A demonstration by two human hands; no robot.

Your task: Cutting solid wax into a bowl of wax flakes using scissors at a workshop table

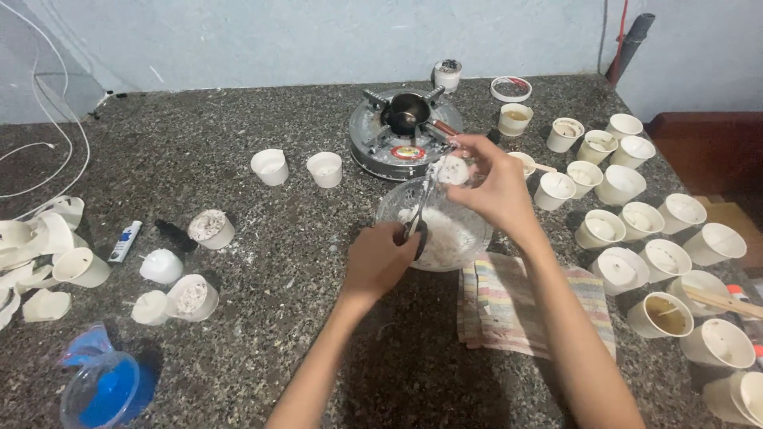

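Nearest, at the lower left, a blue-lidded clear tub sits on the speckled stone counter, and a striped cloth lies under the right forearm. The left hand is curled around a dark-handled tool at the rim of the clear bowl of white flakes. Above the bowl, the right hand pinches a small white candle piece. Left of this lies a white tube with a blue label. White paper cups crowd the right side. Farther back stands a round grey burner with a red and yellow oval sticker, carrying a small dark pot.
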